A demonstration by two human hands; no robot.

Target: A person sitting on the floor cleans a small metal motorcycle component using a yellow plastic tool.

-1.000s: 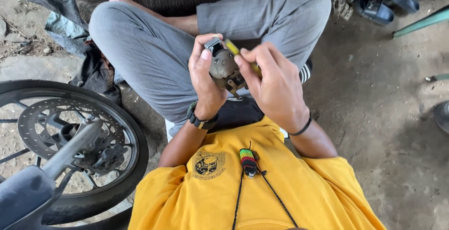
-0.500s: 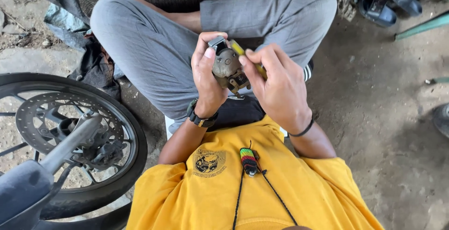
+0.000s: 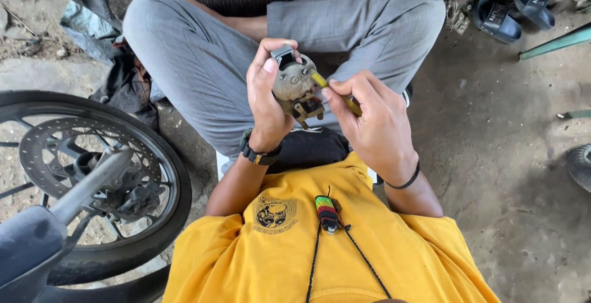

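Pendant: a small red, green and yellow charm (image 3: 327,213) hangs on a black cord over the yellow shirt (image 3: 271,260), nearest the camera; it lies slack and clear of the work.
Left hand: the left hand (image 3: 266,103) is closed round a small grey metal part (image 3: 294,87), thumb on its near face, fingers wrapped behind; the grip appears meant to steady the part and turn its face up toward the eyes.
Metal part: held in the air above the lap, between both hands, not resting on anything; a dark bracket hangs from its lower edge.
Right hand: the right hand (image 3: 372,121) pinches a yellow-handled tool (image 3: 335,92) between thumb and forefingers; the tip meets the right side of the part, the angle suiting a fine, controlled push or turn.
Legs: grey trousers (image 3: 203,63), legs crossed on the floor; the posture brings the work close.
Wheel: a motorcycle wheel (image 3: 92,183) with brake disc stands at the left, well apart from the hands.
Floor: bare, stained concrete floor (image 3: 505,173); dark sandals (image 3: 511,10) lie at the far right.
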